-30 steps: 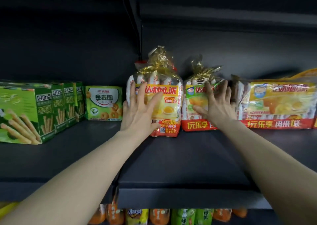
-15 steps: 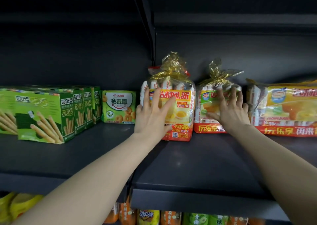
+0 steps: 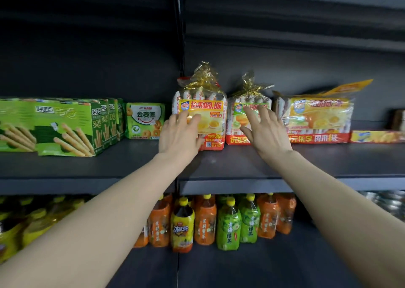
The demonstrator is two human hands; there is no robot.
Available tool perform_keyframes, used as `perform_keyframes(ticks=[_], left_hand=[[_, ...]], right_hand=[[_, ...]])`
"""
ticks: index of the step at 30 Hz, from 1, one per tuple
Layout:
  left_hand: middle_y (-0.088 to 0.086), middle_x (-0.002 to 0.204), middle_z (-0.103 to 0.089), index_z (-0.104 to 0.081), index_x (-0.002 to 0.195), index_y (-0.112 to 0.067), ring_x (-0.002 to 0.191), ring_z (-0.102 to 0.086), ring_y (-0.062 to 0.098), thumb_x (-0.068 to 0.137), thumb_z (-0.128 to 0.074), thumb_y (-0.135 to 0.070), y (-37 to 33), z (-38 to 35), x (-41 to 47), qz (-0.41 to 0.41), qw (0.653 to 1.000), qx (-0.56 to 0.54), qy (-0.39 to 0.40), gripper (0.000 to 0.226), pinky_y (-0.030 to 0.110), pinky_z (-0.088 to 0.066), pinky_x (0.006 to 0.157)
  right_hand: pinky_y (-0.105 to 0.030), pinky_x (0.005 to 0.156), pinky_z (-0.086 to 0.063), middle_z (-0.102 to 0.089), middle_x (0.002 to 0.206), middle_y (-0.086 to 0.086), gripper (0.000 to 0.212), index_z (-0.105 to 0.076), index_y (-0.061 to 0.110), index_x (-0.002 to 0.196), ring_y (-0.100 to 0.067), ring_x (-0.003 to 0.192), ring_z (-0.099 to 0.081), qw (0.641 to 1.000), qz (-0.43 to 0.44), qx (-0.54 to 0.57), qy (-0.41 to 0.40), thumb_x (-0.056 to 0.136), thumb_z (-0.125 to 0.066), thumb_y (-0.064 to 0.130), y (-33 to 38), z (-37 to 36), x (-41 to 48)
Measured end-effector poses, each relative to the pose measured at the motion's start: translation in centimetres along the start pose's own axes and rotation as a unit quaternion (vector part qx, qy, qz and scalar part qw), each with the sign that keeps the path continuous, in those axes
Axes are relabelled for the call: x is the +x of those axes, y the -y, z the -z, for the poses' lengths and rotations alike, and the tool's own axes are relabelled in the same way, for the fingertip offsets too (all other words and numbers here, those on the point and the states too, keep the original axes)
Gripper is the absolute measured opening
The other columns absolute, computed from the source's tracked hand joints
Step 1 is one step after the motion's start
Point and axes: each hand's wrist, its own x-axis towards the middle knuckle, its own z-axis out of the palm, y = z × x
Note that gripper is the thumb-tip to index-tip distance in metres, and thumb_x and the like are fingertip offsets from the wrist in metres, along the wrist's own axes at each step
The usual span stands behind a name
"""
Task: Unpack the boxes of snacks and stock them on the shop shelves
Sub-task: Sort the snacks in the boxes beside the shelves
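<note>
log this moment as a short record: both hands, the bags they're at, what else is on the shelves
left hand: open, fingers spread on the front of the yellow pie bag
right hand: open, at the green-label pie bag; contact unclear
shelf: green stick boxes and ring-biscuit box to the left, wide pie pack to the right
below: tea bottles

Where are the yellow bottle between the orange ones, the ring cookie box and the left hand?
yellow bottle (image 3: 182, 229): head view, label.
ring cookie box (image 3: 144, 121): head view, front face.
left hand (image 3: 178, 134): head view, back.
</note>
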Motion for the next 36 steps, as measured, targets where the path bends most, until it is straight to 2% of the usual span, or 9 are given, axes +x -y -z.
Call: perform_keyframes(ticks=[6,10,14,20,26,29,31,33,36], left_hand=[[0.006,0.133,-0.048,-0.041,0.140,-0.025,0.117,-0.047,0.030,0.089,-0.062,-0.047,3.0,5.2,-7.3,-0.018,1.000,-0.001,-0.013,0.060,0.041,-0.047,0.086],[0.010,0.136,-0.048,-0.042,0.141,-0.022,0.120,-0.046,0.034,0.090,-0.061,-0.045,6.5,7.9,-14.2,0.000,1.000,-0.001,-0.001,0.059,0.044,-0.045,0.090],[0.011,0.134,-0.049,-0.045,0.139,-0.020,0.118,-0.046,0.036,0.091,-0.060,-0.042,9.8,9.2,-23.5,0.041,0.998,-0.038,0.043,0.054,0.046,-0.043,0.091],[0.012,0.134,-0.049,-0.048,0.137,-0.020,0.120,-0.046,0.037,0.092,-0.058,-0.042,15.2,6.7,-38.8,0.121,0.984,-0.052,0.120,0.051,0.046,-0.044,0.090],[0.012,0.130,-0.051,-0.049,0.135,-0.019,0.114,-0.049,0.038,0.091,-0.060,-0.038,19.3,1.6,-55.0,0.203,0.950,-0.054,0.231,0.049,0.048,-0.047,0.088],[0.014,0.127,-0.053,-0.050,0.134,-0.017,0.114,-0.049,0.039,0.091,-0.061,-0.035,20.0,-1.2,-62.8,0.230,0.927,-0.049,0.291,0.049,0.047,-0.045,0.091],[0.014,0.123,-0.055,-0.051,0.133,-0.017,0.110,-0.051,0.038,0.089,-0.063,-0.035,19.9,-3.1,-67.9,0.243,0.912,-0.042,0.327,0.048,0.045,-0.044,0.087],[0.013,0.117,-0.057,-0.054,0.131,-0.017,0.104,-0.055,0.035,0.087,-0.066,-0.034,19.3,-5.3,-72.8,0.259,0.898,-0.031,0.355,0.049,0.042,-0.045,0.081],[0.012,0.117,-0.059,-0.057,0.128,-0.015,0.104,-0.056,0.034,0.083,-0.070,-0.030,18.3,-9.6,-79.8,0.286,0.874,-0.048,0.390,0.049,0.042,-0.048,0.081]], right_hand=[[-0.052,0.077,-0.050,-0.054,0.123,-0.025,0.050,-0.049,0.009,0.138,-0.046,0.106,-0.056,0.999,0.025,0.009,-0.024,0.096,-0.058,0.034,7.6,4.8,-6.0],[-0.051,0.078,-0.049,-0.053,0.124,-0.025,0.051,-0.048,0.010,0.140,-0.046,0.103,-0.056,0.998,0.057,0.026,-0.021,0.096,-0.059,0.032,13.9,7.0,-11.6],[-0.053,0.081,-0.047,-0.052,0.127,-0.026,0.050,-0.047,0.009,0.140,-0.046,0.105,-0.054,0.995,0.079,0.057,0.015,0.098,-0.054,0.035,20.5,8.1,-18.9],[-0.053,0.079,-0.050,-0.051,0.130,-0.022,0.049,-0.046,0.012,0.141,-0.044,0.109,-0.053,0.973,0.157,0.107,0.133,0.099,-0.043,0.037,29.4,5.3,-31.6],[-0.053,0.086,-0.048,-0.051,0.133,-0.021,0.053,-0.043,0.009,0.145,-0.044,0.112,-0.054,0.925,0.181,0.172,0.286,0.100,-0.051,0.035,36.8,-0.5,-45.0],[-0.051,0.089,-0.048,-0.050,0.133,-0.020,0.052,-0.042,0.011,0.145,-0.043,0.112,-0.053,0.897,0.186,0.195,0.349,0.100,-0.052,0.035,39.4,-3.7,-51.1],[-0.052,0.092,-0.048,-0.050,0.135,-0.019,0.052,-0.042,0.012,0.145,-0.043,0.117,-0.052,0.877,0.181,0.208,0.393,0.099,-0.054,0.036,40.9,-6.1,-55.0],[-0.052,0.089,-0.051,-0.052,0.133,-0.019,0.052,-0.044,0.012,0.143,-0.042,0.115,-0.054,0.862,0.179,0.222,0.419,0.098,-0.056,0.036,42.2,-8.8,-58.9],[-0.049,0.086,-0.053,-0.053,0.128,-0.016,0.051,-0.045,0.013,0.142,-0.039,0.110,-0.057,0.840,0.185,0.234,0.454,0.098,-0.056,0.036,43.5,-13.2,-64.8]])
